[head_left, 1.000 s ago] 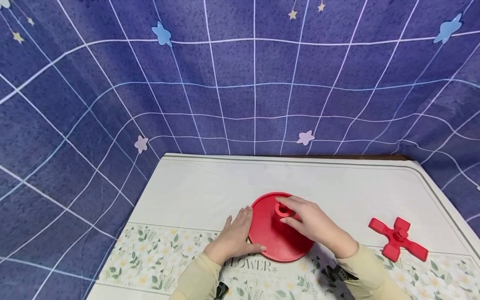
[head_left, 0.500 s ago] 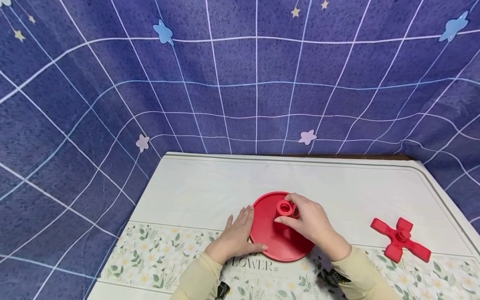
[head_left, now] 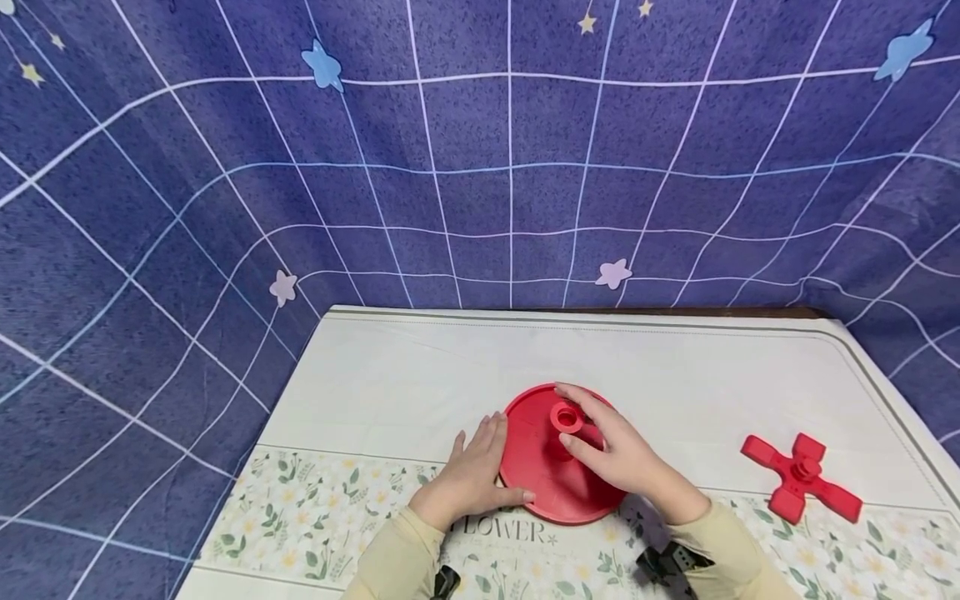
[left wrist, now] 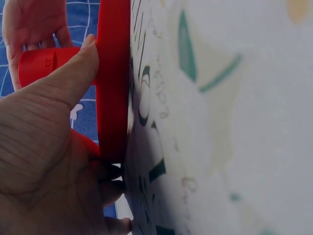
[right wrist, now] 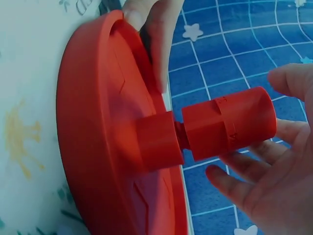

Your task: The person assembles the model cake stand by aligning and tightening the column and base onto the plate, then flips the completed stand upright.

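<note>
A red disc (head_left: pixel 536 475) lies flat on the tablecloth, with a short hub (right wrist: pixel 154 139) at its middle. A red tube (head_left: pixel 566 417) stands on that hub on a thin stem. My left hand (head_left: pixel 468 475) holds the disc's left rim, its thumb over the edge (left wrist: pixel 113 98) and its fingers tucked against it. My right hand (head_left: pixel 615 454) hovers around the tube (right wrist: pixel 227 122) with its fingers spread and loose. The index finger passes behind the tube and the thumb lies in front, apart from it. The tube (left wrist: pixel 44 66) also shows past my left thumb.
A red cross-shaped piece (head_left: pixel 798 477) lies at the right of the table. The white cloth (head_left: pixel 420 383) has a floral band along the near edge. A blue grid-patterned backdrop (head_left: pixel 480 167) hangs close behind and to the left of the table.
Half a second ago my right hand pinched the tube; now its fingers have loosened and spread around it. The left hand and the disc have stayed put.
</note>
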The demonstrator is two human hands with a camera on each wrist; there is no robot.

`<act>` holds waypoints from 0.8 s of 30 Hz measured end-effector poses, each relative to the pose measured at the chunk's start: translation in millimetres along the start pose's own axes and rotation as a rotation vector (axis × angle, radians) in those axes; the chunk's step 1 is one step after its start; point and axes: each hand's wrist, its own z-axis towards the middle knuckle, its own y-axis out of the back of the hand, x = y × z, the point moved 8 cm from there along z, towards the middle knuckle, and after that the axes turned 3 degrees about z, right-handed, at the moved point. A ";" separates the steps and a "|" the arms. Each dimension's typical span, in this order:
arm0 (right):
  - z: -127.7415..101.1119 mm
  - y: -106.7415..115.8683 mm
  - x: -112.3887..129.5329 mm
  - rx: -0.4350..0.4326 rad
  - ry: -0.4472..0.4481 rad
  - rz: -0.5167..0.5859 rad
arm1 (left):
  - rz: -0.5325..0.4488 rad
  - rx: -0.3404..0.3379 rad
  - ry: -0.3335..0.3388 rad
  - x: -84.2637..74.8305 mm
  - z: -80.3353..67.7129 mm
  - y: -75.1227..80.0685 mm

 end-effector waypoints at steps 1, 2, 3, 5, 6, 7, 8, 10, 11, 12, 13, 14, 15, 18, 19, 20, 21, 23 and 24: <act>0.4 -0.3 3.4 0.011 0.004 0.035 | 0.002 0.000 0.001 0.2 0.1 -0.2; 0.6 0.0 7.5 0.019 0.009 0.055 | 0.004 0.000 0.002 0.2 0.2 -0.6; 1.0 0.7 11.2 0.023 0.006 0.069 | 0.005 -0.002 0.002 0.2 0.2 -0.8; 2.0 3.1 18.2 0.024 -0.004 0.101 | 0.007 -0.003 0.002 0.8 0.6 -1.8; 2.5 4.5 21.1 0.018 -0.010 0.110 | 0.009 -0.003 0.003 1.1 0.7 -2.4; 2.8 6.0 22.5 0.010 -0.025 0.119 | 0.011 -0.002 0.005 1.3 1.0 -2.9; 3.1 6.9 22.7 0.001 -0.042 0.130 | 0.009 -0.003 0.004 1.4 1.1 -3.2; 3.1 8.2 20.0 -0.025 -0.082 0.157 | 0.011 -0.007 0.006 1.7 1.2 -3.4; 2.9 8.7 17.7 -0.041 -0.101 0.174 | 0.013 -0.009 0.006 1.5 1.2 -3.2; 2.5 8.8 15.3 -0.058 -0.115 0.178 | 0.015 -0.009 0.006 1.5 1.2 -3.2; 2.1 8.5 12.3 -0.073 -0.126 0.182 | 0.016 -0.009 0.006 1.5 1.2 -3.3; 1.7 8.2 10.4 -0.088 -0.130 0.174 | 0.017 -0.009 0.005 1.5 1.1 -3.1; 1.1 7.3 6.1 -0.104 -0.137 0.161 | 0.020 -0.008 0.006 1.5 1.1 -3.1; -0.7 4.0 -6.8 -0.147 -0.156 0.083 | 0.019 -0.001 0.003 1.1 0.8 -2.8; -1.2 3.1 -10.8 -0.163 -0.165 0.051 | 0.017 0.000 0.001 1.0 0.8 -2.5; -2.0 2.5 -14.2 -0.178 -0.176 0.023 | 0.015 0.001 0.000 0.7 0.9 -2.2; -2.7 1.7 -18.1 -0.190 -0.187 0.002 | 0.013 0.001 -0.002 0.6 1.0 -2.4; -3.5 1.6 -20.1 -0.211 -0.188 -0.025 | 0.009 0.003 -0.003 0.3 1.2 -2.5; -3.8 1.9 -20.2 -0.219 -0.186 -0.034 | 0.009 0.006 -0.003 0.2 1.5 -2.7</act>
